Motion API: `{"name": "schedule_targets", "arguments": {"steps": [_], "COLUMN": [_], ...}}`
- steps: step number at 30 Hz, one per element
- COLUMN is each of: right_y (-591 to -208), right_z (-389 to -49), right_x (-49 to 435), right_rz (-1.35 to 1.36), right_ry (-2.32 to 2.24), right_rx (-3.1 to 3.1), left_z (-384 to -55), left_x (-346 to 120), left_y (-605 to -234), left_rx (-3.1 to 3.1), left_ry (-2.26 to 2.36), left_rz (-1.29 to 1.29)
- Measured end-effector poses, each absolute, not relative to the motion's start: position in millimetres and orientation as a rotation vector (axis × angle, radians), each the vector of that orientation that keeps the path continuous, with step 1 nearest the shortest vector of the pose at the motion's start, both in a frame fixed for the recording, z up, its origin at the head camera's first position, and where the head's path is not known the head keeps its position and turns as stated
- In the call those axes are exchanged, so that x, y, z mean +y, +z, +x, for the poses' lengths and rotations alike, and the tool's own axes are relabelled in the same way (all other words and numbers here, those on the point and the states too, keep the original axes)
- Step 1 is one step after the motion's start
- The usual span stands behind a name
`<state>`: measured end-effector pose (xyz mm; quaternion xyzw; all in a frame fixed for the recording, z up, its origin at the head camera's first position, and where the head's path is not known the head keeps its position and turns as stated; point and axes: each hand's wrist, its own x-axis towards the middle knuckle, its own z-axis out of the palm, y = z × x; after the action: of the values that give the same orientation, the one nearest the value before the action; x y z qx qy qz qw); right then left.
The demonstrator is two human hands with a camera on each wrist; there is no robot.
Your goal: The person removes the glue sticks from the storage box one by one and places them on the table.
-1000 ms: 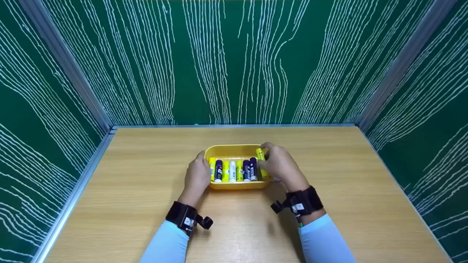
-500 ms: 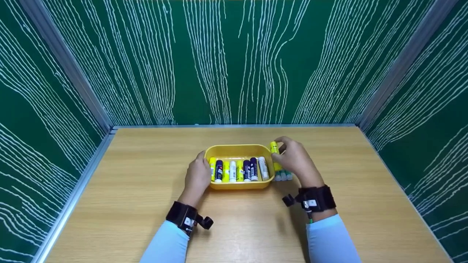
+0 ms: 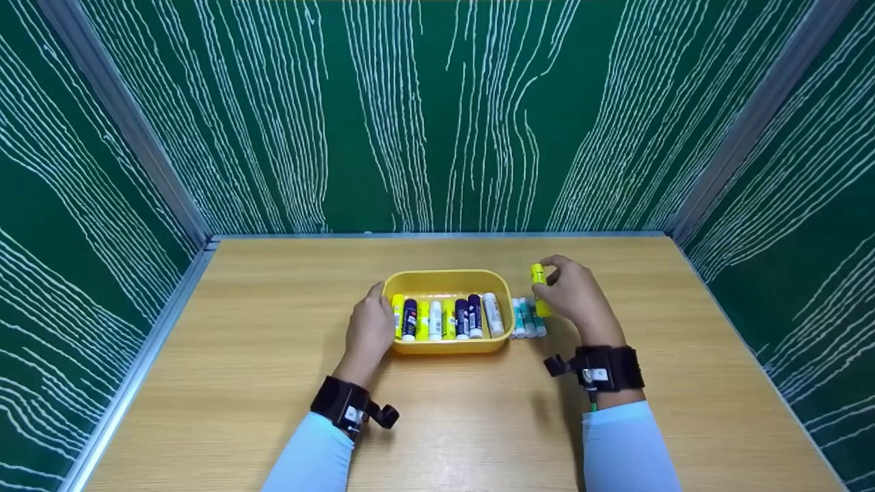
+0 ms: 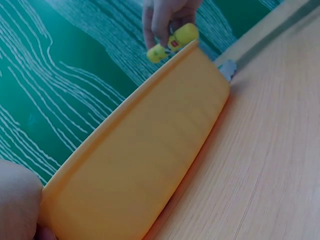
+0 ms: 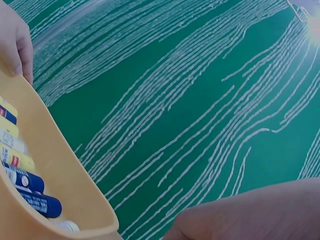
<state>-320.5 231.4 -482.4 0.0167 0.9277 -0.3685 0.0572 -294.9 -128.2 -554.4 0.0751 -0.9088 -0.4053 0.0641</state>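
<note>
- Head view: a yellow tub [image 3: 444, 347] sits on the wooden table [image 3: 437, 424], with a row of glue sticks [image 3: 435, 322] lying side by side in it. I count 8: 3 yellow, 3 dark blue and 2 white. The white stick at the right end leans a bit.
- Just beside the tub's right end, some small teal and white sticks [image 3: 526, 321] lie on the table. I think there are 4.
- The work looks partly done to me. Both rows look neat, but the yellow glue stick [image 3: 539, 276] is up in the air with no resting spot yet, so that seems to be the bit that is left. I can't tell if other sticks must move too.
- The right hand [image 3: 573, 295] pinches that yellow glue stick between thumb and fingers. It is past the tub's right end, near the small sticks. The stick stands almost upright, tipped a little, and does not touch the tub.
- The left hand [image 3: 370, 321] grips the tub's left end, with fingertips over the rim.
- Both arms reach forward in light blue sleeves [image 3: 307, 454], and each wrist has a black strap [image 3: 610, 376]. The right arm leans in toward the middle.
</note>
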Motion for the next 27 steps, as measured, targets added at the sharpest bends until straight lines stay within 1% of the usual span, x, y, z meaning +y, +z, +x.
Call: {"name": "schedule_targets", "arguments": {"steps": [11,20,27], "right_y": [-496,-509,-512], "right_z": [-324,-328,-329], "right_x": [252,254,252], "right_rz": [0.24,0.264,0.329], "right_ry": [-1.107,-1.027,-1.034], "right_rx": [2.655,2.584,2.554], "left_z": [-295,-296,-294], "left_x": [-128,-129,-129], "left_y": [-554,-554,-554], "left_rx": [-2.745,-2.737,-2.727], "left_ry": [-1.22,-1.234,-1.244], "left_rz": [0.226,0.219,0.217]}}
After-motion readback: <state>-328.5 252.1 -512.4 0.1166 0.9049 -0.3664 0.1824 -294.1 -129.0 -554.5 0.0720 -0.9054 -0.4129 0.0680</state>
